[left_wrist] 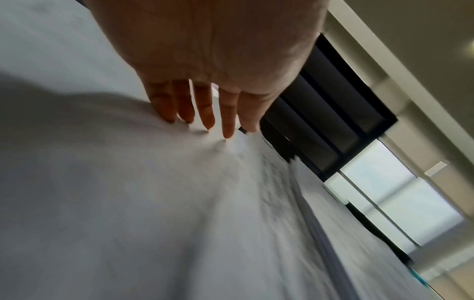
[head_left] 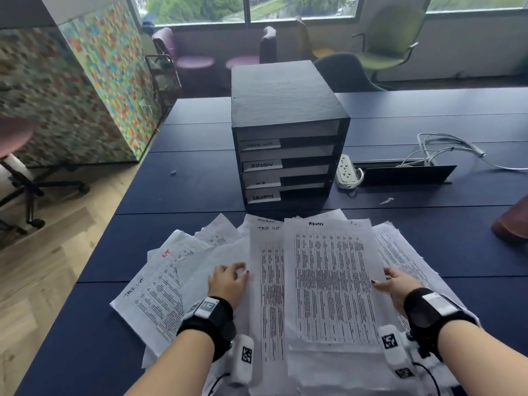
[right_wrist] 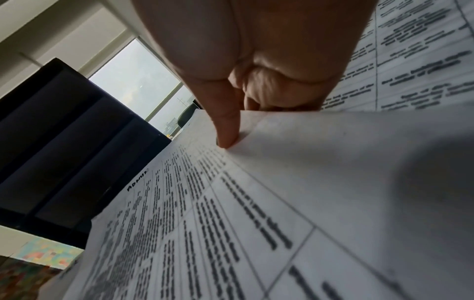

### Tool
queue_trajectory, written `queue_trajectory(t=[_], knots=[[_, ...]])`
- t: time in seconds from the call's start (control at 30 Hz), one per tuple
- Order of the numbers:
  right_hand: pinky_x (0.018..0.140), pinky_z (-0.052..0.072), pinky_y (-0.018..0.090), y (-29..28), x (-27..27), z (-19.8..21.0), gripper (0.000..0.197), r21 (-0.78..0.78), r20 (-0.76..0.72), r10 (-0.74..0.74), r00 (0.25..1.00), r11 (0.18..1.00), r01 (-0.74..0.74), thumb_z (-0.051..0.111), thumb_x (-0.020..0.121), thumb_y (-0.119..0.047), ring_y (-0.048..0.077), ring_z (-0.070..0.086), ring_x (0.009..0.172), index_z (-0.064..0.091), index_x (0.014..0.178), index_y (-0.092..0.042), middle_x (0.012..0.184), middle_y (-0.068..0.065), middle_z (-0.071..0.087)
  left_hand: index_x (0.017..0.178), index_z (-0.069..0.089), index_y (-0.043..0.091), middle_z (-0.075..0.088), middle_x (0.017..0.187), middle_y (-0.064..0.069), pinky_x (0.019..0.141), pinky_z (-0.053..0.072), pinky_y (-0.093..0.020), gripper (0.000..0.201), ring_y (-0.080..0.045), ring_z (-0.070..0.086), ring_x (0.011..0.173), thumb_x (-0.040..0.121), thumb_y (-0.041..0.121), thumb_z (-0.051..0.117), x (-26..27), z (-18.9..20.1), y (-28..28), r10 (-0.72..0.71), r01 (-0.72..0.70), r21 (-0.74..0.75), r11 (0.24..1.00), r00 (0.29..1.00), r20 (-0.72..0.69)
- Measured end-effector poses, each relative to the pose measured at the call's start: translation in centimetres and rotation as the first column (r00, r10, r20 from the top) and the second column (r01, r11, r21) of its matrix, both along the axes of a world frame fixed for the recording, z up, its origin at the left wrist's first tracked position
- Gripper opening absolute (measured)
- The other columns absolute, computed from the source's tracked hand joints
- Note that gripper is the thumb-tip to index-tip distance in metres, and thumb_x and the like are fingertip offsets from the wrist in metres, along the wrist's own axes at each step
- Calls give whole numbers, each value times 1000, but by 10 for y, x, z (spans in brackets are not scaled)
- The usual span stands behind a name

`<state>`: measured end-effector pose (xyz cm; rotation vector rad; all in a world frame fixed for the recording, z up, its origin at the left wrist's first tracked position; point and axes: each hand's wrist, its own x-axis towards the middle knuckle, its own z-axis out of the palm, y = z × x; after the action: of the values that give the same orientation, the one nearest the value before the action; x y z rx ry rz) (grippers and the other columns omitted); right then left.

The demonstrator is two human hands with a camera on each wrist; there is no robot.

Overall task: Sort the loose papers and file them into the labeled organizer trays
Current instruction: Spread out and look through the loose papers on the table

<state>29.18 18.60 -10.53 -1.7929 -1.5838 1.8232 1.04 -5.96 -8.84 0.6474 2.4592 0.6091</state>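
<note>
A dark blue table (head_left: 200, 192) fills the foreground. Ahead and right of the right hand lie a white power strip (head_left: 346, 171), a tangle of white cables (head_left: 445, 144) and an open cable hatch (head_left: 405, 174). Beyond the table stand a green chair (head_left: 391, 38) and purple chairs (head_left: 194, 57) below a window (head_left: 245, 7). Far left of the left hand stands a multicoloured mosaic partition (head_left: 85, 90).

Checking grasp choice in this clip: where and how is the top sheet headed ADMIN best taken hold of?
By its right long edge, from the right. The ADMIN sheet lies flat on the pile, and that edge is free; the right hand already pinches it there, thumb on top. The left hand rests on the neighbouring papers.
</note>
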Motion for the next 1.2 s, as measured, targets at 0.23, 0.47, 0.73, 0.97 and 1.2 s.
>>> queue_trajectory(t=[0.23,0.47,0.73,0.97,1.2], knots=[[98,45,47,8,-5,-13,30,98,168,87,982,990,-104,69,78,-1,33,62,99,61,106,0,102,18,67,116,59,20,43,132,-21,106,30,-38,37,-38,39,124,82,33,65,-52,2,-61,572,-572,-44,819,820,-18],[98,45,48,8,-5,-17,29,135,222,101,970,982,-133,69,78,-3,32,62,99,62,106,-4,101,16,67,122,51,3,59,116,-13,81,42,-30,52,-30,59,104,80,25,74,-58,0,-68,566,-622,180,762,775,282],[94,46,51,6,0,-25,26,194,207,38,978,978,-79,70,78,-7,33,64,94,62,100,-17,94,12,69,104,64,15,66,95,-8,79,48,-31,16,-26,61,86,88,20,62,-67,15,-65,394,-456,277,846,884,251],[93,47,49,-3,-2,-20,23,211,134,-25,991,977,-4,66,80,0,34,62,90,58,89,-19,88,11,65,103,62,13,63,91,-5,70,41,-28,12,-22,58,84,93,14,56,-83,58,-56,378,-423,557,714,903,201],[79,39,31,-12,-5,-14,25,274,81,-62,995,961,38,62,81,6,26,54,81,57,99,-11,90,17,61,96,60,18,64,87,0,74,42,-26,7,-6,58,70,92,12,57,-94,106,-43,387,-383,791,478,900,202]])
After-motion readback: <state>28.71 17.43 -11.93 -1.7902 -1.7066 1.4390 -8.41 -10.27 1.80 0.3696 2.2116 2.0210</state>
